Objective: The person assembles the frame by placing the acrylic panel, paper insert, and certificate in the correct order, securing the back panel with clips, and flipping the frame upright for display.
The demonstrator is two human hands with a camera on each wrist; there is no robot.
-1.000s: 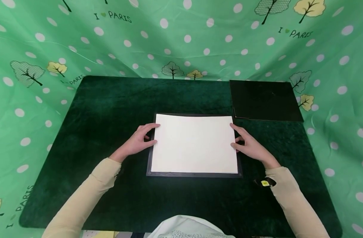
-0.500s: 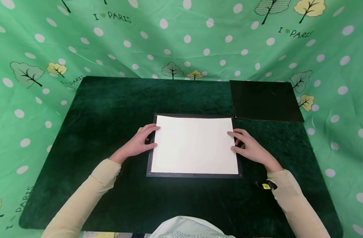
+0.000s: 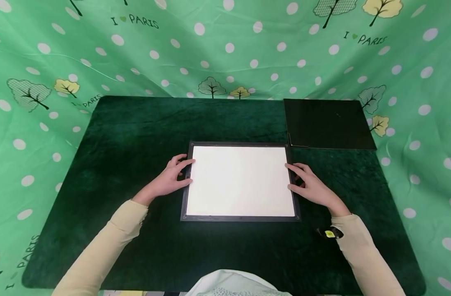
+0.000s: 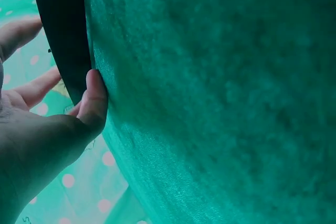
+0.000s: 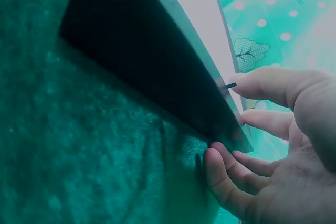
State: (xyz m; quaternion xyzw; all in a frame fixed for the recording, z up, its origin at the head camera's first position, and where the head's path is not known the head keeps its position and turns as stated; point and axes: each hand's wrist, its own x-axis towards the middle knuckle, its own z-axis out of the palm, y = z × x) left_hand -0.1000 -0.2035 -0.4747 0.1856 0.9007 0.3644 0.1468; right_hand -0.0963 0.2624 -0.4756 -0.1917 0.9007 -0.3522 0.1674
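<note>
A black picture frame (image 3: 240,218) lies on the dark green cloth with a white sheet (image 3: 240,181) flat inside its border. My left hand (image 3: 169,174) is at the left side of the frame, its thumb and index fingertips at the sheet's left edge. In the left wrist view my thumb (image 4: 94,98) lies against the frame's dark outer side. On the opposite side, my right hand (image 3: 308,183) touches the frame's right edge with thumb and index finger. The right wrist view has other fingers low by its side wall (image 5: 142,66), and a small dark tab (image 5: 231,85) at a fingertip.
A flat black board (image 3: 329,123) lies at the back right corner of the table. The dark green cloth (image 3: 147,123) covers the tabletop. A green polka-dot curtain (image 3: 229,57) hangs behind and on both sides.
The sheet's top edge, bowed before, is now straight and sits inside the frame's border. My right index finger slid down the edge; the left index finger also shifted slightly toward me.
</note>
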